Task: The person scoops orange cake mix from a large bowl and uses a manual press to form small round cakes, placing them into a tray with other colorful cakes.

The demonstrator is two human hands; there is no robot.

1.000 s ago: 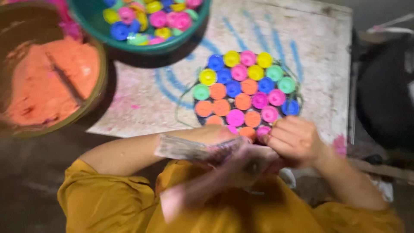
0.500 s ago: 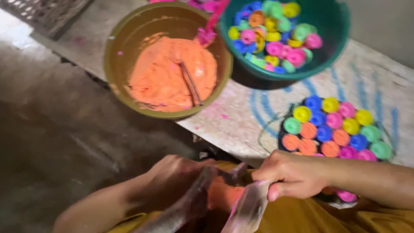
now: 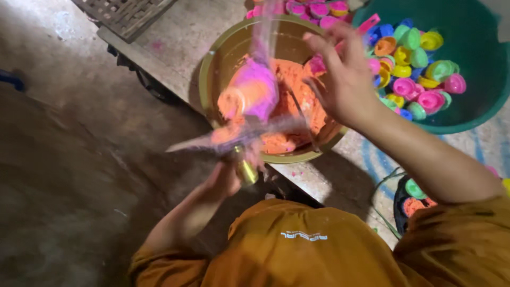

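**Hands raised from lap to the bowl of orange paste**

Half a second earlier both hands worked low, near the lap, on a blurred strip; now both are lifted over the round olive-brown bowl of orange paste.

The left hand is clenched around a small brass-coloured tube at the bowl's near rim. The tube is tilted, its long axis running from lower right up to upper left, top end toward the bowl.

A blurred pink-and-orange rounded piece sits over the paste — what holds it cannot be told. A pale streak crosses below it, roughly horizontal.

The right hand hovers at the bowl's far-right side, fingers spread and loosely curled; whether it grips anything cannot be told.

Just right stands the green plastic tub of coloured caps.
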